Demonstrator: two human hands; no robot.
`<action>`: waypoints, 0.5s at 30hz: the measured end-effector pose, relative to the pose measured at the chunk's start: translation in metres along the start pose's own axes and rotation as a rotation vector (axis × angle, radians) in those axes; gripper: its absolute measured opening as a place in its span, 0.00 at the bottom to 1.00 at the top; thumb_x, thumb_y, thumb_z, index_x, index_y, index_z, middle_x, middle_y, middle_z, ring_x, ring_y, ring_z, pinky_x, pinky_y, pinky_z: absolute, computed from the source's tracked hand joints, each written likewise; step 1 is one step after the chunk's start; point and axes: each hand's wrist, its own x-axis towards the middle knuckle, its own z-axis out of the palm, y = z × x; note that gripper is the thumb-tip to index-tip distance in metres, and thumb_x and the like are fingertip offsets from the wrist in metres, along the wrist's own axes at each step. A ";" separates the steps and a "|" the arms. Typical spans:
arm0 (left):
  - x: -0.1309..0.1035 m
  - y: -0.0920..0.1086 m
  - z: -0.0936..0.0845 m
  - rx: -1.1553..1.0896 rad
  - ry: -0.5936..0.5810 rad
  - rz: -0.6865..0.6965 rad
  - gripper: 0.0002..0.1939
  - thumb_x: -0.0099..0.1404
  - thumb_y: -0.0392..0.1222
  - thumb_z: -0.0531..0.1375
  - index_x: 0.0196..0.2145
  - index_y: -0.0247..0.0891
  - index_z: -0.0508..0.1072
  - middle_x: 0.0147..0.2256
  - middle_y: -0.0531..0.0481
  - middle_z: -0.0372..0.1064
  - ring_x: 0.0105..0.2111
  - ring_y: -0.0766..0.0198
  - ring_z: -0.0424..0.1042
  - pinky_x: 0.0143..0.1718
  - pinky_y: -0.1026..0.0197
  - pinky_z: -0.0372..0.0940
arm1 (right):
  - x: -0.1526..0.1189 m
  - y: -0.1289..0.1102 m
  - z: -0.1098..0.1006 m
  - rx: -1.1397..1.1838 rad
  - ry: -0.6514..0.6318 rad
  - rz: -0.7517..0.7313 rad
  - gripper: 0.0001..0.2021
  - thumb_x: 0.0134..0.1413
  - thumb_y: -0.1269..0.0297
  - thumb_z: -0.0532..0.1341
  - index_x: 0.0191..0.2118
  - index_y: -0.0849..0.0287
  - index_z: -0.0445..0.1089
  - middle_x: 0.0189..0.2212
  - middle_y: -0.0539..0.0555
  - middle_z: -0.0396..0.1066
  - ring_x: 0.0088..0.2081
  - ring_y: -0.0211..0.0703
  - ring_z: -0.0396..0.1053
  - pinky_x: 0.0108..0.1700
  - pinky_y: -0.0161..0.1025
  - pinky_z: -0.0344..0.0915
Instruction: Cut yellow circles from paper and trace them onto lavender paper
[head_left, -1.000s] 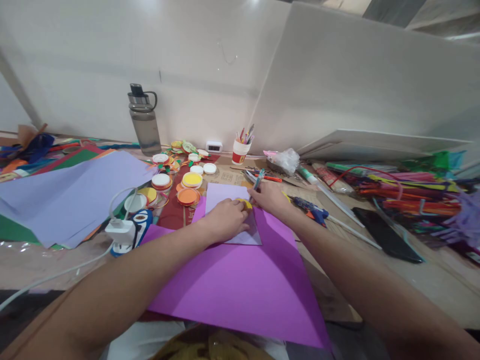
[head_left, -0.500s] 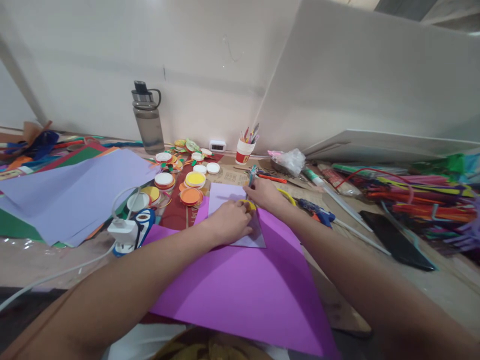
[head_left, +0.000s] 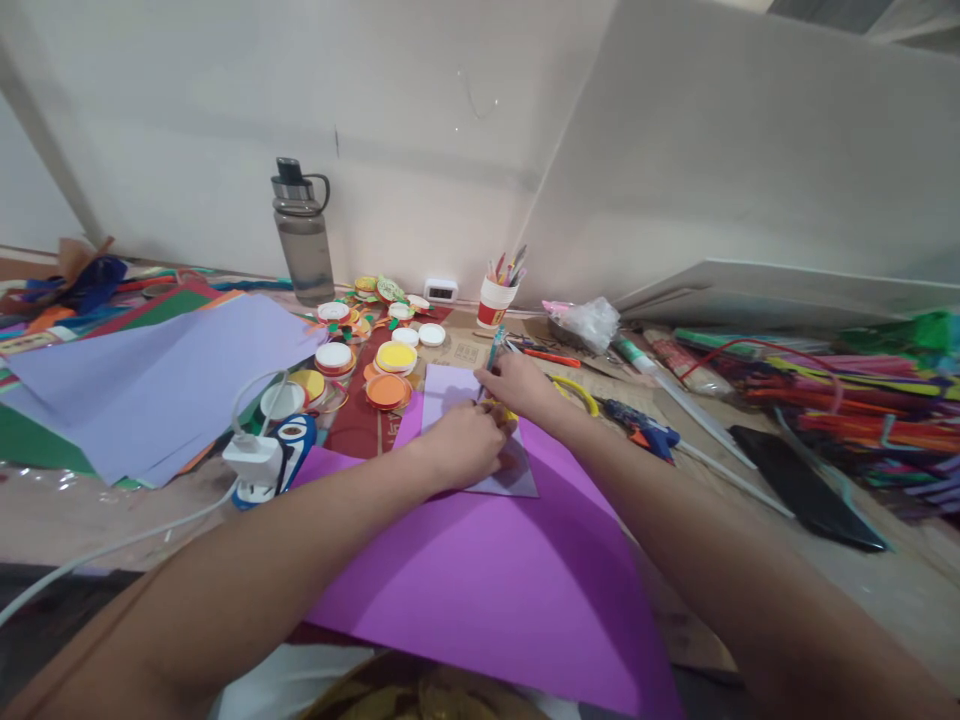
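Observation:
My right hand [head_left: 519, 386] grips a teal pen [head_left: 496, 346], its top end sticking up above the fingers and its tip hidden. Beside it, my left hand [head_left: 469, 442] presses a small yellow round piece [head_left: 510, 411] down on a lavender sheet [head_left: 444, 385]. Fingers cover most of that piece. Under the lavender sheet lies a larger purple sheet [head_left: 487, 570], which reaches toward me over the table's front edge. Close to my right wrist is a yellow ring-shaped thing [head_left: 579, 392], partly hidden by the arm.
Several round lids [head_left: 388, 391] sit left of the sheets, near a water bottle [head_left: 306, 250] and a power strip [head_left: 289, 455]. A cup of pens [head_left: 495, 300] stands behind. To the right lie a glue gun [head_left: 643, 430], a black phone [head_left: 806, 490] and pipe cleaners [head_left: 862, 400].
The right hand and pen have shifted slightly left along the yellow piece, and the pen stands at a different slant. My left fingers have curled in more. The whole view has drifted a little.

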 end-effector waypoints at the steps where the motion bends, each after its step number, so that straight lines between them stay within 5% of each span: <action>1: 0.000 0.000 0.000 -0.001 0.007 0.002 0.19 0.64 0.46 0.57 0.47 0.31 0.72 0.44 0.37 0.73 0.44 0.51 0.73 0.43 0.53 0.64 | 0.001 0.000 0.002 -0.006 0.003 -0.003 0.16 0.58 0.61 0.54 0.29 0.63 0.75 0.25 0.59 0.75 0.28 0.41 0.69 0.30 0.34 0.56; 15: -0.001 -0.002 0.001 -0.030 0.045 0.012 0.25 0.66 0.54 0.55 0.48 0.29 0.74 0.45 0.36 0.73 0.46 0.51 0.72 0.47 0.52 0.64 | 0.002 0.023 0.008 0.218 0.012 0.037 0.15 0.57 0.63 0.56 0.23 0.62 0.71 0.23 0.55 0.74 0.25 0.37 0.69 0.29 0.32 0.58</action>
